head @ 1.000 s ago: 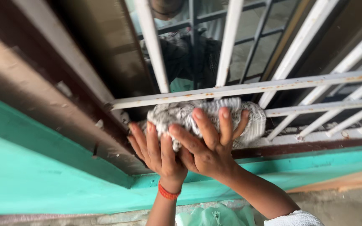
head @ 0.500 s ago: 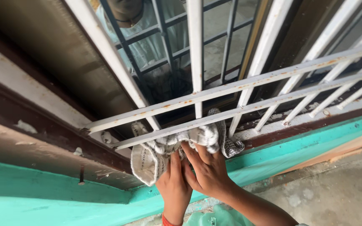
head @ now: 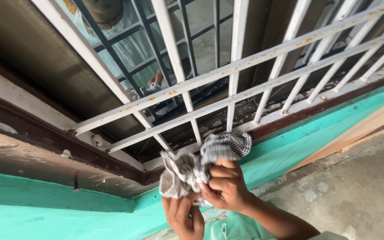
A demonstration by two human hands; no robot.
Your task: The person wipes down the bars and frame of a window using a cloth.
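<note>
Head view, looking down at a window. The right hand (head: 225, 184) is closed in a fist around a crumpled grey-and-white checked cloth (head: 201, 164), fingers curled over the bunched fabric, knuckles up. The left hand (head: 184, 216) sits just below and to the left of it, at the bottom edge of the frame; its fingers point up and pinch the lower hem of the cloth, thumb side partly cut off by the frame. The two hands are touching or nearly so. The cloth is held in the air in front of the sill, just below the lowest horizontal bar of the white window grille (head: 245, 64), and does not touch the bars. The grille's paint shows rust spots along the cross bars. Behind it, the window glass (head: 138, 49) reflects a person's torso and the bars. The brown window frame (head: 45, 133) runs along the left side and below the grille, with chipped paint patches. Below the frame lies a turquoise painted wall band (head: 50, 209). At lower right is a grey concrete floor (head: 356, 195). Pale green clothing (head: 232, 229) shows at the bottom edge between the forearms.
</note>
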